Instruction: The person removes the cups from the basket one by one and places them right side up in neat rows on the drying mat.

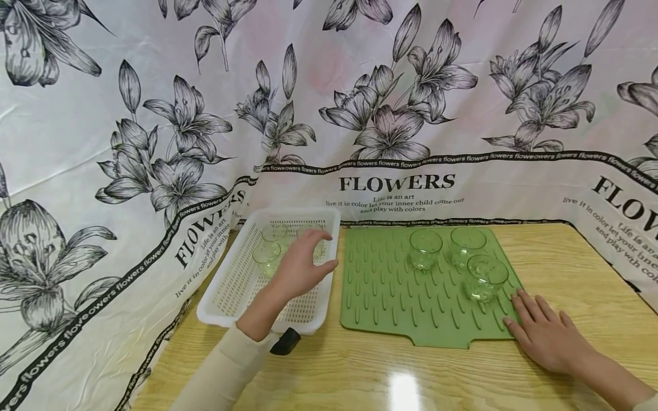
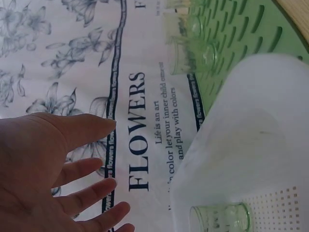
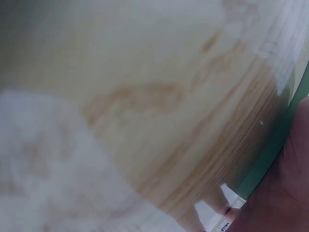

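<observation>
My left hand (image 1: 300, 264) hovers above the white perforated basket (image 1: 218, 297), its fingers and thumb apart and nothing between them. Inside that basket stand clear, green-tinted glasses: a front one (image 1: 265, 257), a back one (image 1: 275, 229), and another (image 1: 308, 230) partly hidden behind the hand. In the left wrist view a glass (image 2: 221, 217) shows in the basket, below the spread fingers. On the green ridged mat (image 1: 380, 308) are three more glasses: a left one (image 1: 425, 251), a back right one (image 1: 468, 245) and a front right one (image 1: 484, 279). My right hand (image 1: 547, 334) rests flat at the mat's right edge, fingertips touching it.
A pale wooden table (image 1: 334, 377) carries the basket and mat side by side. White flower-printed cloth (image 1: 401, 200) hangs behind and at both sides, close to the basket's back and left. The right wrist view is mostly blurred wood grain.
</observation>
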Available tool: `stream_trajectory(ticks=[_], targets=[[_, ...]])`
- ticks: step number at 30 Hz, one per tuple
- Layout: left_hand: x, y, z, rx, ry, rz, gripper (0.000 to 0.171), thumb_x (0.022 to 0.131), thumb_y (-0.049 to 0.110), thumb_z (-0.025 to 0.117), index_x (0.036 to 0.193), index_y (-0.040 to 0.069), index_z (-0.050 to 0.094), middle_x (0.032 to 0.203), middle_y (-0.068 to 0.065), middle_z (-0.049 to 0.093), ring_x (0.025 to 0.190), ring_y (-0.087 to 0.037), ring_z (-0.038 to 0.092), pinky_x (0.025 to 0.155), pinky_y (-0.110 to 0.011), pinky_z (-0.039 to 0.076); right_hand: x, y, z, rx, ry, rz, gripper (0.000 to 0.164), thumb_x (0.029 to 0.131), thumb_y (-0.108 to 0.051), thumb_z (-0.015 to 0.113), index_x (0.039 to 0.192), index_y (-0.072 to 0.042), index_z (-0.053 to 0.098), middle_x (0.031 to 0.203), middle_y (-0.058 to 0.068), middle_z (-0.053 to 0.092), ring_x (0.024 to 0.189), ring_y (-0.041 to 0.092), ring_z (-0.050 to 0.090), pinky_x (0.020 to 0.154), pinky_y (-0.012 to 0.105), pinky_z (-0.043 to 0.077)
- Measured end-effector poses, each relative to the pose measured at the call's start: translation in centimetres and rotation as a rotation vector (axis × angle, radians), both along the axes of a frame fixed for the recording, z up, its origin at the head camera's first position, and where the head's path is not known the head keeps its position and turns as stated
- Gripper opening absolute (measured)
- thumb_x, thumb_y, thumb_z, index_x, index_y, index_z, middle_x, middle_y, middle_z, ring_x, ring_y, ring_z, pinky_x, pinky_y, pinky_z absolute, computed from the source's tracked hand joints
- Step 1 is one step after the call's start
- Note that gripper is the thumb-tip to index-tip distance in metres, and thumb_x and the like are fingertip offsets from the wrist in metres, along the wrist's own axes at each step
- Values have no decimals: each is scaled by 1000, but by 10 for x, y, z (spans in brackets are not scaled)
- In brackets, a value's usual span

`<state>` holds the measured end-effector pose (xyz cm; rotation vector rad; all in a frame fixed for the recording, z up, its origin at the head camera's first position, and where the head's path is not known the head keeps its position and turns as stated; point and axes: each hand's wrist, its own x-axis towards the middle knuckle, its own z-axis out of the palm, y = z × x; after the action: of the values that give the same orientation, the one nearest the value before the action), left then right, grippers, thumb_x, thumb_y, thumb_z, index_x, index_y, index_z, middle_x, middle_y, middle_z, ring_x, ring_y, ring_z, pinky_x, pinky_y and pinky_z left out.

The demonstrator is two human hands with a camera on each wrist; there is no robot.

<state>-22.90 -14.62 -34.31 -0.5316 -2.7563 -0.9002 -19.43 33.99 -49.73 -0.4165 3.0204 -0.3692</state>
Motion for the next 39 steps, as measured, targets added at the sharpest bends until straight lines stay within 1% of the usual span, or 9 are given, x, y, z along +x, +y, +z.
stream_trajectory(ticks=[4, 7, 15, 18, 23, 28, 32, 35, 39], targets=[[1, -13, -2, 34, 33, 20, 50, 90, 19, 78, 134, 3, 60, 140, -14, 57, 135, -35, 51, 114, -50, 41, 1, -3, 2, -1, 3, 6, 73, 112, -43, 32, 157, 12, 19, 163, 35, 14, 143, 64, 14, 102, 85, 14], [1, -25, -4, 51, 37, 48, 50, 90, 17, 78, 134, 2, 60, 139, -15, 58, 135, -35, 50, 114, -51, 40, 1, -4, 5, 3, 6, 10, 72, 112, -42, 32, 157, 12, 19, 163, 35, 13, 143, 64, 14, 102, 85, 15], [-4, -57, -9, 101, -11, 144, 56, 91, 17, 77, 140, 0, 55, 145, -20, 54, 139, -40, 45, 114, -57, 39, 0, -2, 7, 2, 3, 13, 72, 112, -42, 32, 158, 11, 16, 164, 35, 11, 142, 64, 15, 101, 85, 15], [-8, -68, -12, 118, -1, 166, 57, 90, 15, 77, 139, -1, 55, 143, -22, 54, 137, -41, 46, 114, -57, 38, 0, -1, 5, -7, -1, 12, 72, 112, -42, 32, 158, 11, 14, 164, 34, 10, 143, 63, 12, 101, 85, 14], [-12, -83, -16, 140, -24, 197, 58, 89, 14, 77, 140, -2, 54, 143, -23, 54, 136, -42, 47, 114, -57, 37, 1, 0, 0, -10, 1, 13, 72, 112, -42, 31, 158, 11, 14, 164, 35, 10, 144, 63, 11, 101, 85, 14], [-17, -95, -17, 169, -81, 244, 63, 90, 15, 76, 143, -4, 50, 144, -27, 50, 138, -44, 43, 115, -58, 36, 1, 0, -1, 10, 10, 18, 72, 112, -41, 32, 158, 11, 14, 164, 34, 10, 143, 64, 14, 101, 85, 16], [-22, -103, -19, 198, -150, 290, 67, 90, 17, 77, 146, -4, 46, 147, -27, 47, 140, -45, 40, 116, -58, 35, 1, 0, -2, 16, 14, 21, 72, 112, -41, 32, 158, 11, 15, 163, 35, 11, 142, 64, 16, 101, 85, 17], [-27, -107, -20, 242, -217, 313, 70, 90, 18, 77, 148, -2, 43, 150, -27, 44, 142, -46, 37, 115, -59, 36, 1, 0, -1, 14, 8, 23, 72, 112, -42, 32, 158, 12, 15, 163, 35, 11, 141, 65, 16, 100, 85, 17], [-34, -110, -21, 334, -311, 341, 78, 90, 15, 77, 154, 0, 33, 157, -27, 34, 144, -48, 33, 114, -60, 37, -1, 1, -1, 11, -6, 21, 73, 112, -43, 31, 158, 12, 15, 163, 36, 11, 142, 64, 14, 100, 85, 16]])
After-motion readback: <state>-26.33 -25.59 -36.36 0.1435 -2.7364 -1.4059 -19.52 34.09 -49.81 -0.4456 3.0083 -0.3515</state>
